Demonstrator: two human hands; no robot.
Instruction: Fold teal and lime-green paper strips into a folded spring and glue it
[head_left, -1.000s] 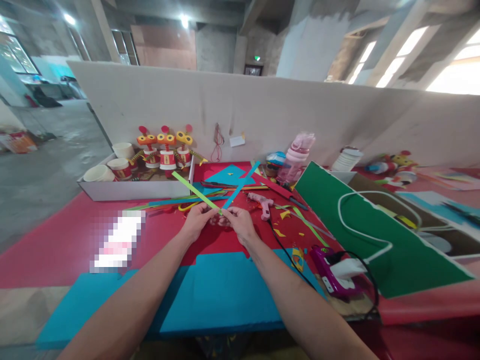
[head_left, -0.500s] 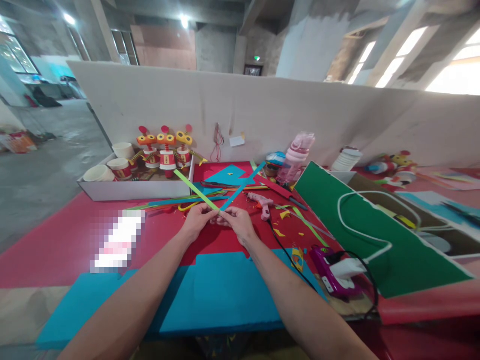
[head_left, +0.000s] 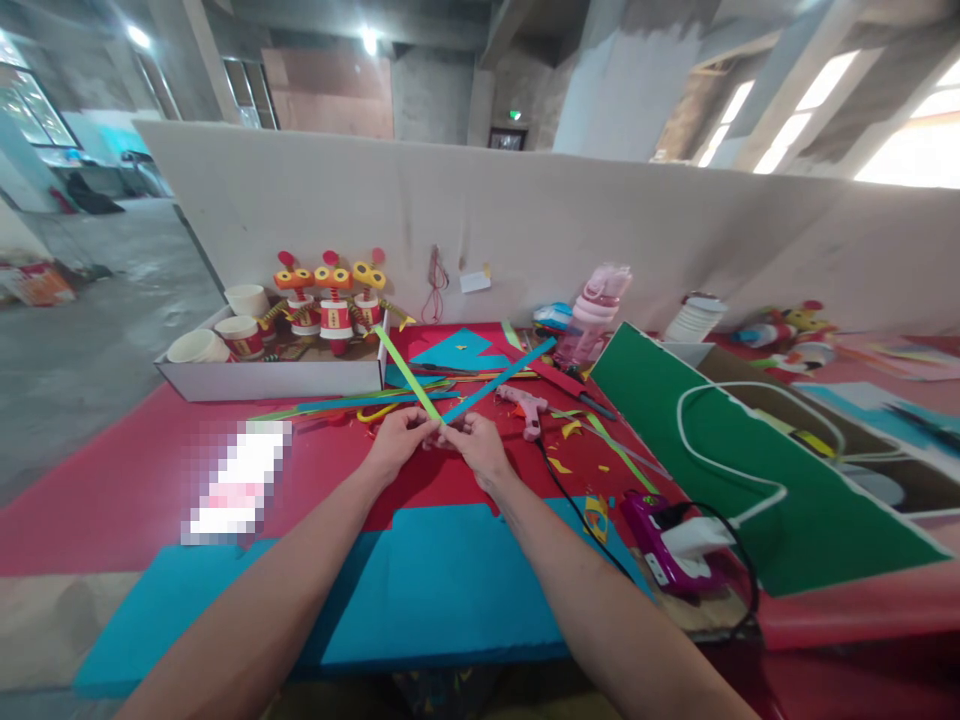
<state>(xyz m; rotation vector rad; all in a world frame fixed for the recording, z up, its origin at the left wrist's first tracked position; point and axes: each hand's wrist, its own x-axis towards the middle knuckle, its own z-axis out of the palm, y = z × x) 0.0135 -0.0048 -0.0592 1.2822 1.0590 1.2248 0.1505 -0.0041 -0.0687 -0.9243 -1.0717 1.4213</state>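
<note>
Red tabletop point(head_left: 322, 450) below: lime strip point(head_left: 409, 375), blue strip point(head_left: 500, 381), apparently touching, V-shaped.

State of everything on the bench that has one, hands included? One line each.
Left hand: pinching near the strips' junction
Right hand: same
Green strip: held, meets blue in a V
Blue strip: held, far end free
Glue gun: lying down, unheld
Purple power strip: white plug inserted
Pink bottle: upright

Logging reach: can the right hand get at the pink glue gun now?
Likely yes: the pink glue gun lies just beyond the right hand, and nothing appears to block the way. The hand is occupied, though, pinching where the green strip and blue strip meet.
</note>
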